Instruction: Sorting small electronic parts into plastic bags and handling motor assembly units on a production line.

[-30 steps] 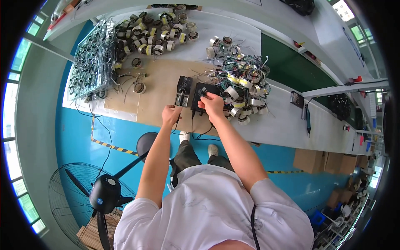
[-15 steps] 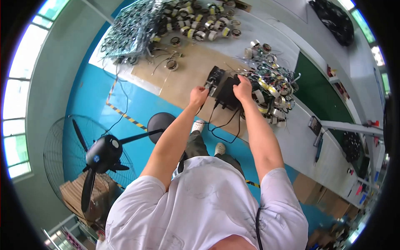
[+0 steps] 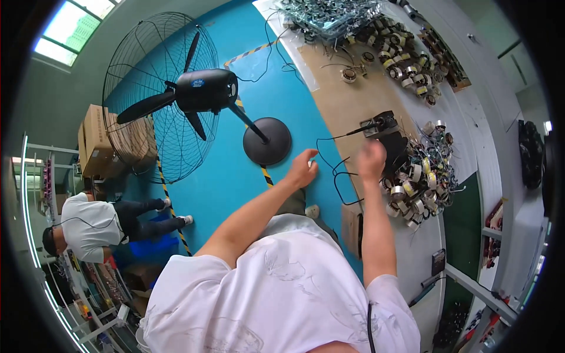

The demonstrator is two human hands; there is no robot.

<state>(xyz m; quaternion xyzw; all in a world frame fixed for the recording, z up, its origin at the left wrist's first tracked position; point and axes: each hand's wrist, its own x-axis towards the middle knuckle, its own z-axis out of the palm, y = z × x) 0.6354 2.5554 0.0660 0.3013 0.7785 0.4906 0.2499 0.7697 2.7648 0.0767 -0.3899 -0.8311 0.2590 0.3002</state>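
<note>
My left hand (image 3: 302,170) is over the blue floor beside the table, its fingers loosely curled and apart with nothing between them. My right hand (image 3: 372,160) is smeared by motion, so its fingers cannot be made out. It is next to a black box-shaped device (image 3: 395,148) at the table's near edge. A smaller black and metal unit (image 3: 384,122) adjoins that device, with a black cable (image 3: 347,134) running from it. Just beyond my right hand lies a heap of wired coils (image 3: 425,182) in white, yellow and copper.
A large black fan (image 3: 203,91) stands at left on a round base (image 3: 266,141). More coils (image 3: 412,65) and bagged wired parts (image 3: 335,20) cover the table's far end. Another person (image 3: 91,226) is at far left near shelving. A cardboard box (image 3: 352,229) stands beside the table.
My view has swung left, bringing the fan and another person further in. Both hands have come away from the black devices; the left is now over the floor.
</note>
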